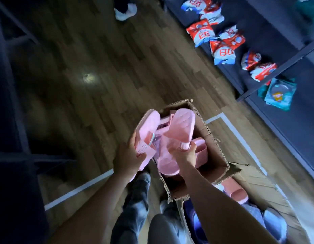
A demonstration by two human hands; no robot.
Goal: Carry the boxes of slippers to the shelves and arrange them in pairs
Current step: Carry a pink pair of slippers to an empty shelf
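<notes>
**Over the open box: one pink slipper in each hand**

Above a brown cardboard box (217, 148), low beside the person's jeans (135, 199), both hands are closed on footwear. The left hand (128, 155) grips a pink slipper (149, 124) near its lower end. Its thumb lies beside a pink-and-white paper label (143, 147) crossed by a pale blue band. The right hand (184, 154) curls its fingers round the lower edge of a second pink slipper (180, 127), which is turned so that its diagonal ridged tread faces the camera. Both slippers are thick-soled, slightly glossy and the same soft pink. They are held upright side by side, close together, though it cannot be told whether they touch.

More pink slippers (200, 150) lie in the box beneath them. A loose pink slipper (236, 191) lies just beside the box's near corner, and pale blue slippers (274, 221) sit nearer the person. Wooden floor (82, 67) spreads to the left. On the right runs a dark shelf (276, 32) carrying red-and-white packets (202, 30) and teal packets (279, 94).
</notes>
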